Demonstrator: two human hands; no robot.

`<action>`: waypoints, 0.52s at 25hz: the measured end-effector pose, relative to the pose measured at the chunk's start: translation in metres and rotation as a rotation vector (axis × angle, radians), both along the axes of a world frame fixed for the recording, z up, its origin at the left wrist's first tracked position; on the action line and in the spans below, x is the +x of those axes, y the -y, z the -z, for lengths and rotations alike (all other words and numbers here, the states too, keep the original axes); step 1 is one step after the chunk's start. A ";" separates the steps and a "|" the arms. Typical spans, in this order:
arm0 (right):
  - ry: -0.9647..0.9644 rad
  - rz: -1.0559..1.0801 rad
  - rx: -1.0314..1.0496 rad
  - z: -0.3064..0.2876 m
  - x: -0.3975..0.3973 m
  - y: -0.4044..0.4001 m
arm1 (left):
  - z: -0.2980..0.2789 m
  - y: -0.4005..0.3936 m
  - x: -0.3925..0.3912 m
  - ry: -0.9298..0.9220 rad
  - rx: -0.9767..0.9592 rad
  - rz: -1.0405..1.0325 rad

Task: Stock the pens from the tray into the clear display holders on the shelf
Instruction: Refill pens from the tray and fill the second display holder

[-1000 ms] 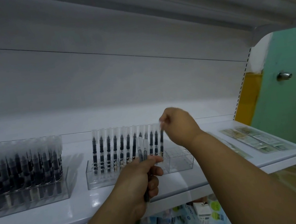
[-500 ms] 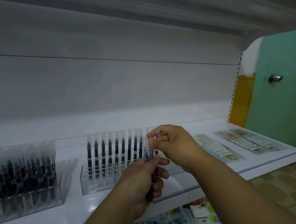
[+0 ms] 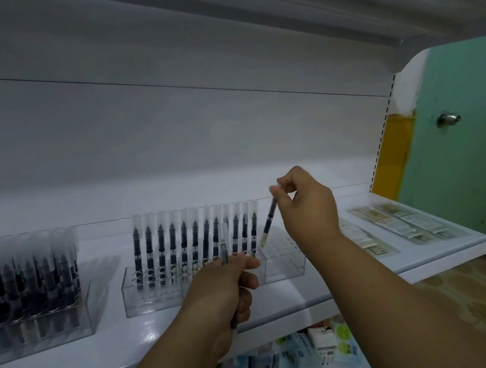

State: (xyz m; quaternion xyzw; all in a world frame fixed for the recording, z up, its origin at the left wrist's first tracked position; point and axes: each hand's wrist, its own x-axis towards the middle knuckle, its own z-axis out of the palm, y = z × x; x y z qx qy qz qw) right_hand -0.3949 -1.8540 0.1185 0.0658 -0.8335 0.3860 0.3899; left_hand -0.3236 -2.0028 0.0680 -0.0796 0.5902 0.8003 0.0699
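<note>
A clear display holder (image 3: 158, 300) stands on the white shelf (image 3: 327, 290), with a row of several upright black pens (image 3: 194, 236) in it. Its right end (image 3: 285, 258) has bare slots. My right hand (image 3: 303, 206) pinches one pen (image 3: 268, 222) by its top; the pen hangs tilted, tip just above the bare slots. My left hand (image 3: 222, 291) grips a pen (image 3: 224, 248) upright in front of the holder, the lower end sticking out below the fist. The tray is out of sight.
A second clear holder (image 3: 37, 322) packed with dark pens sits at the left. Flat packets (image 3: 407, 221) lie on the shelf's right end. Packaged goods (image 3: 318, 343) sit below the shelf. A green door with a knob (image 3: 448, 119) is at the right.
My right hand drew one pen from the left hand's bundle and carried it up and right over the holder's bare end. The left hand stayed in front of the holder.
</note>
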 end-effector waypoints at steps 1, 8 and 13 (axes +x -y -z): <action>0.017 -0.009 0.043 0.003 -0.002 0.001 | 0.001 0.000 0.000 0.000 0.001 0.004; 0.173 -0.111 0.204 -0.006 -0.011 0.002 | 0.000 -0.002 -0.003 -0.025 -0.045 0.000; 0.279 -0.097 0.309 -0.011 -0.016 0.008 | -0.004 -0.007 0.001 -0.020 -0.029 0.001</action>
